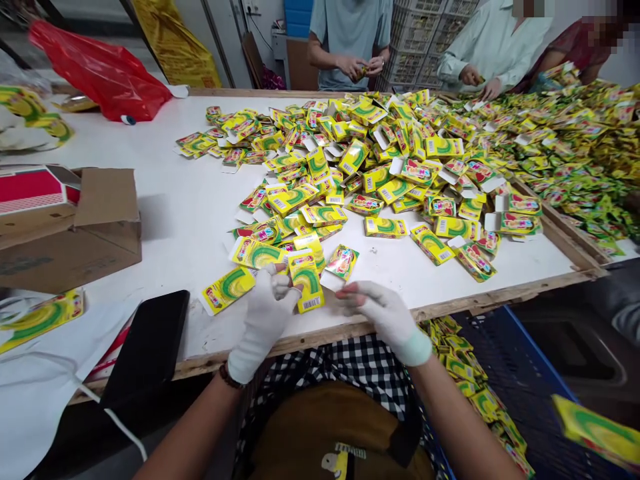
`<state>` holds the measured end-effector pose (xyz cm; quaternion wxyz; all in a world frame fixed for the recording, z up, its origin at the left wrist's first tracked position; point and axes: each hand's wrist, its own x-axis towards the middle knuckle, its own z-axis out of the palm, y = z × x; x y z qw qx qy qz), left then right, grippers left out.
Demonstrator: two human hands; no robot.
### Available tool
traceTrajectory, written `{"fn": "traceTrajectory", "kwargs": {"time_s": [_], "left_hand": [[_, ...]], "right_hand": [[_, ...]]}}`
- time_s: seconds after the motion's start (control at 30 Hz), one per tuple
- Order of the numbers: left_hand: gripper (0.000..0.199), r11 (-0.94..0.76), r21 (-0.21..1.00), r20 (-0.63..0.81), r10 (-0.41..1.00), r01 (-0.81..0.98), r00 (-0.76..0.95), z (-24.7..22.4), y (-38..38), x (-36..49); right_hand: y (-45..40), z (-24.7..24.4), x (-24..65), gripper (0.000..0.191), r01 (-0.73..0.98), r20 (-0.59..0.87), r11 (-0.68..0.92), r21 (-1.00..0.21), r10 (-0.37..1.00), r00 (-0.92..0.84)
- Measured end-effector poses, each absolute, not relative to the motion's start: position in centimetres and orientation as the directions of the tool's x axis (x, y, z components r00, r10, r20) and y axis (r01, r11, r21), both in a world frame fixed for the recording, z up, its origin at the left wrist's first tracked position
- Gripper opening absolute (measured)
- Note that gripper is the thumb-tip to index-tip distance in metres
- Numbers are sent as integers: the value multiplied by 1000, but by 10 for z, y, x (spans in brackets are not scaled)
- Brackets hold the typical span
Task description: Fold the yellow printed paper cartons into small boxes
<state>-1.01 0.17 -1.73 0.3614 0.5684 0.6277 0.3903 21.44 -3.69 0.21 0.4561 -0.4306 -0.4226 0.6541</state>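
My left hand (265, 313), in a white glove with bare fingertips, closes on the edge of a small yellow and green carton (306, 280) standing tilted near the table's front edge. To its right is my right hand (383, 313), gloved the same way, fingers apart and pointing left, with nothing visible in them. Just beyond those fingertips lies a carton with a white open flap (343, 261). Another carton (227, 290) lies flat to the left of my left hand. A heap of similar cartons (350, 160), several with flaps open, spreads behind both hands.
A black phone (150, 340), a white cable (113, 417) and a cardboard box (75, 227) are at left. Small packets (580, 160) pile up behind a wooden strip (560, 227). A blue crate (540, 393) stands below right. A blurred yellow carton (600, 433) shows there. People work opposite.
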Motion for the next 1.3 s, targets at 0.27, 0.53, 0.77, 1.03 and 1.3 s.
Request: {"fn": "traceTrajectory", "kwargs": {"time_s": [0.27,0.53,0.77,1.03,1.3], "left_hand": [[15,-524,694,393,851,494,349,-2,-30,22],[37,80,997,-79,993,-13,85,-14,-10,21],[39,16,998,-9,993,-58,120,-18,-11,14],[21,-101,995,92,955,18,283,-16,-2,2],[8,-175,969,140,971,175,195,-11,11,4]], "right_hand": [[-20,-17,180,38,83,-23,-21,-996,1000,-22],[-24,-22,189,25,-7,-54,-56,-998,979,-197],[-31,-19,190,41,10,-35,-35,-999,993,-116],[-23,-21,201,34,89,-45,-28,-996,980,-196],[-1,-14,198,19,61,36,50,-997,978,-204]]}}
